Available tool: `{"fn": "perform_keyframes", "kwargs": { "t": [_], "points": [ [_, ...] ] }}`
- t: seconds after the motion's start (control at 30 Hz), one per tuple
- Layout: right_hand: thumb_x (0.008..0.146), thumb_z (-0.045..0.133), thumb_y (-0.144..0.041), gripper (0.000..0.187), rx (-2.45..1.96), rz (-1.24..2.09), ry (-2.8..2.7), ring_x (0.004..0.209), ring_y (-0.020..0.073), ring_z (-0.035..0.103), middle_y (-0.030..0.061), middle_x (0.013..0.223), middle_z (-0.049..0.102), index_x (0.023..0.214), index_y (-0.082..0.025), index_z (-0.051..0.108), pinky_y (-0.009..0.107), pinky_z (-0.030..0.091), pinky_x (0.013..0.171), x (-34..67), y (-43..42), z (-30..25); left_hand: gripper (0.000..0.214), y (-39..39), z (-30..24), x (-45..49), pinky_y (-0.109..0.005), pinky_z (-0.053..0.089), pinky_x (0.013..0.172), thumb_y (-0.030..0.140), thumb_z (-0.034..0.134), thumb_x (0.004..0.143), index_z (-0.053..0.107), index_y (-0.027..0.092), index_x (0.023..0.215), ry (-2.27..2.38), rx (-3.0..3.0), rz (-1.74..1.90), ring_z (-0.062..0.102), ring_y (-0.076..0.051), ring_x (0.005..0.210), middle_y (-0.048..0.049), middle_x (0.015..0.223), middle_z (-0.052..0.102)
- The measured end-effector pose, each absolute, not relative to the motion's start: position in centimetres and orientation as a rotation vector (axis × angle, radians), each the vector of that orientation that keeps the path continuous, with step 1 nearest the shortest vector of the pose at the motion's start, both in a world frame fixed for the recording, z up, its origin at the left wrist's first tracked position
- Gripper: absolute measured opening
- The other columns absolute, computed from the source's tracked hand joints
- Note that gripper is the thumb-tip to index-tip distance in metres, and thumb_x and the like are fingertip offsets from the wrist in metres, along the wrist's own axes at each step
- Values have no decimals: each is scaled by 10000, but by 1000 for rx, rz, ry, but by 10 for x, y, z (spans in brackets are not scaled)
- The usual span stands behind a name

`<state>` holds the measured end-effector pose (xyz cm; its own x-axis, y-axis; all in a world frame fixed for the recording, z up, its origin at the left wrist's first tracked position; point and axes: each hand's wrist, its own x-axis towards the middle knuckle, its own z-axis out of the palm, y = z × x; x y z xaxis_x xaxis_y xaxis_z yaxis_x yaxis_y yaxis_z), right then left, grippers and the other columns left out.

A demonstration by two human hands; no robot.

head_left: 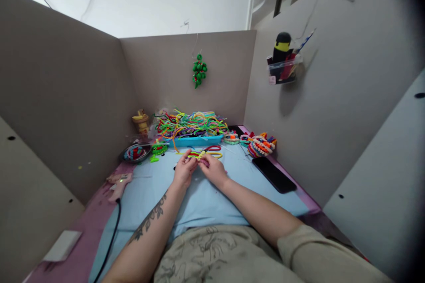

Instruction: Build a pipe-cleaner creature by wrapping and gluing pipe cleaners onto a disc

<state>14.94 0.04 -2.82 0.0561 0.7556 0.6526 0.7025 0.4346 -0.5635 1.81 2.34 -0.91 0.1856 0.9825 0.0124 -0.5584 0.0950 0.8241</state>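
Both my hands meet over the light blue mat (212, 199) and pinch a small twisted pipe-cleaner piece (203, 154) with yellow, green and red loops. My left hand (183, 170) grips its left end with fingers closed. Closed as well, my right hand (213, 170) holds the right end. Just beyond them stands a blue tray (195, 141) heaped with loose coloured pipe cleaners (191, 124).
Grey partition walls enclose the desk on three sides. A black phone (274, 174) lies at right, finished coiled pieces (260, 145) beside the tray. A dark bowl (135, 152), a pink glue gun (118, 185) with cable, and a hanging green ornament (199, 70) are around.
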Motion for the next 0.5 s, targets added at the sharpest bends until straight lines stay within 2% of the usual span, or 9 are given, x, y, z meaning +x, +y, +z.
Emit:
{"fn": "perform_keyframes", "kwargs": {
  "t": [0.2,0.5],
  "points": [
    [826,495,-240,112,-1275,-2,-1666,813,166,566,37,868,614,878,-213,591,252,427,725,150,1,-27,648,25,-12,18,-249,486,724,178,777,580,503,180,1168,636,854,1264,638,-110,677,3,752,657],
    [819,480,-213,124,-1273,-79,-1657,794,172,560,43,861,625,871,-204,592,258,421,718,149,-1,-25,650,24,-12,19,-261,485,738,176,774,581,495,174,1167,626,863,1273,641,-117,684,5,736,655]
  ]
}}
